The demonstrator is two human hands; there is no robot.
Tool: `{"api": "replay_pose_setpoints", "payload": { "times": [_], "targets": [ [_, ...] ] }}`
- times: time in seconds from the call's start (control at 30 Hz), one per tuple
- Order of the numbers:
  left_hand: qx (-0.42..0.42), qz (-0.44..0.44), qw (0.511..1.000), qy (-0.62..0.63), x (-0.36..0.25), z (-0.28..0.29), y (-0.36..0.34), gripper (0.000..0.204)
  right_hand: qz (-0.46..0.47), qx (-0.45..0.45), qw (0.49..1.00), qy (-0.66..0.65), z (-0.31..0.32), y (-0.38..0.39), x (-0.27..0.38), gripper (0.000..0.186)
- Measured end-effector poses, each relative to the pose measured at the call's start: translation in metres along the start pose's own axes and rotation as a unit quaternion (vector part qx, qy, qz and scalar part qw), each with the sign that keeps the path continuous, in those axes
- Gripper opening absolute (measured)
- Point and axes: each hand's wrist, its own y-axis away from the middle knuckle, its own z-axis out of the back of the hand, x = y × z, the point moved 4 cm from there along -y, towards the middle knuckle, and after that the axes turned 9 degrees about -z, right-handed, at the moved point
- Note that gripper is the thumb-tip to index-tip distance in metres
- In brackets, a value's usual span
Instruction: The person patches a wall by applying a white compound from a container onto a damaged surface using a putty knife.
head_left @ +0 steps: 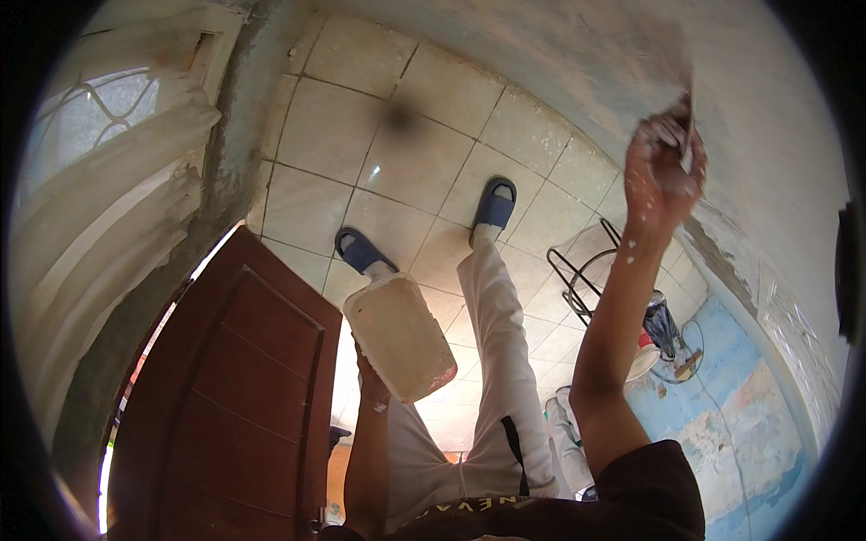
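My left hand (372, 386) is raised at the middle and grips from below a flat rectangular board (399, 335) coated with pale plaster. My right hand (658, 171), spattered with white, is lifted to the upper right and shut on a small scraper blade (688, 149) pressed against the grey plastered wall (577, 72). Far below, my feet in blue slippers (494, 203) stand on the tiled floor (415, 162), with white trousers (501, 361) running up towards me.
A brown wooden door (225, 388) stands open at the lower left, with white curtains (117, 207) over a window above it. A black wire frame (586, 270) and a container of tools (665, 329) sit by the wall on the right.
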Motion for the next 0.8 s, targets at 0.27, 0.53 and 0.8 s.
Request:
{"api": "replay_pose_setpoints", "payload": {
  "times": [0.27, 0.53, 0.8],
  "targets": [
    [-0.019, -0.014, 1.000, -0.006, -0.008, 0.035, -0.009, 0.057, -0.172, -0.073, 0.974, 0.131, 0.232, -0.083, -0.062, 0.035],
    [-0.024, -0.021, 0.999, -0.013, -0.004, 0.044, -0.008, 0.056, -0.104, -0.195, 0.945, 0.242, 0.290, -0.172, -0.081, 0.014],
    [0.011, -0.010, 1.000, -0.007, 0.005, 0.004, 0.002, 0.054, -0.038, -0.110, 0.971, 0.210, 0.070, -0.042, 0.037, 0.037]
  ]
}}
